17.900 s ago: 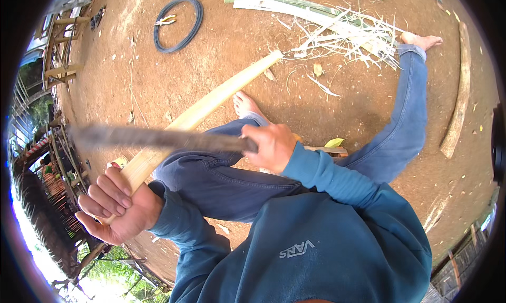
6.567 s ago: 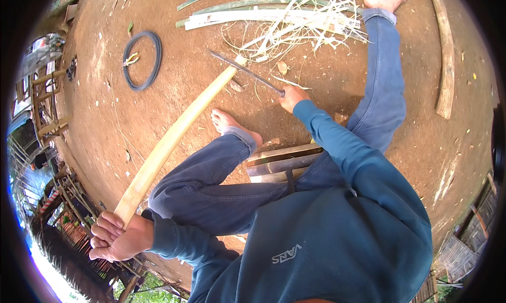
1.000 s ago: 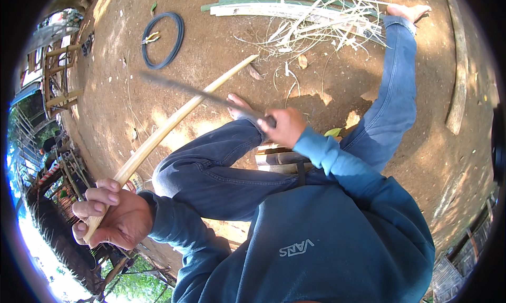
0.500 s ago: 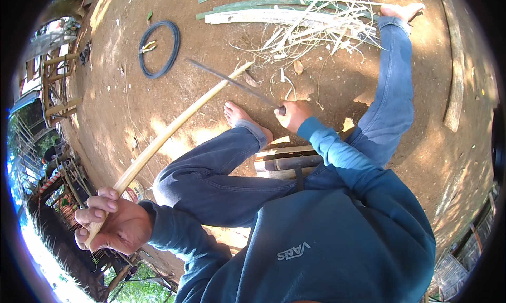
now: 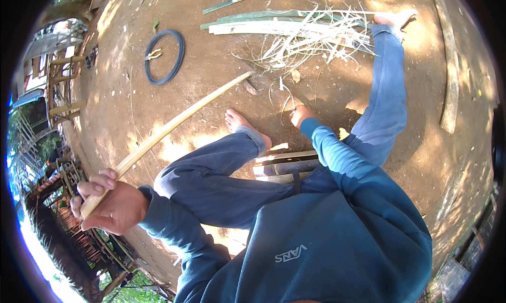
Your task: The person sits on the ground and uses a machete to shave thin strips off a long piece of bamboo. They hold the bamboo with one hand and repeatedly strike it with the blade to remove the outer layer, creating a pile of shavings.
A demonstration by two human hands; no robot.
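Note:
At the left, my left hand (image 5: pixel 113 208) is closed around the thick lower end of a long pale bamboo strip (image 5: pixel 176 121). The strip slants up and to the right, its tapered far tip above the ground beyond my bare left foot. My right hand (image 5: pixel 301 116) is a closed fist in front of my lap, to the right of that foot. It grips a long-bladed knife, whose blade is hardly visible now and shows clearly only in the earlier picture. Knife and strip are apart, as far as I can see.
Split green and white bamboo lengths (image 5: pixel 232 27) lie at the far side under a tangle of thin shavings (image 5: pixel 311 44). A dark coil (image 5: pixel 182 55) with yellow-handled pliers (image 5: pixel 153 54) lies far left. Bamboo poles (image 5: pixel 284 168) sit beneath my lap; a log (image 5: pixel 451 87) lies right.
My right hand has moved slightly right, and the knife blade no longer crosses the bamboo strip. My left hand has shifted a little up and left, with the strip's tip slightly lower in view.

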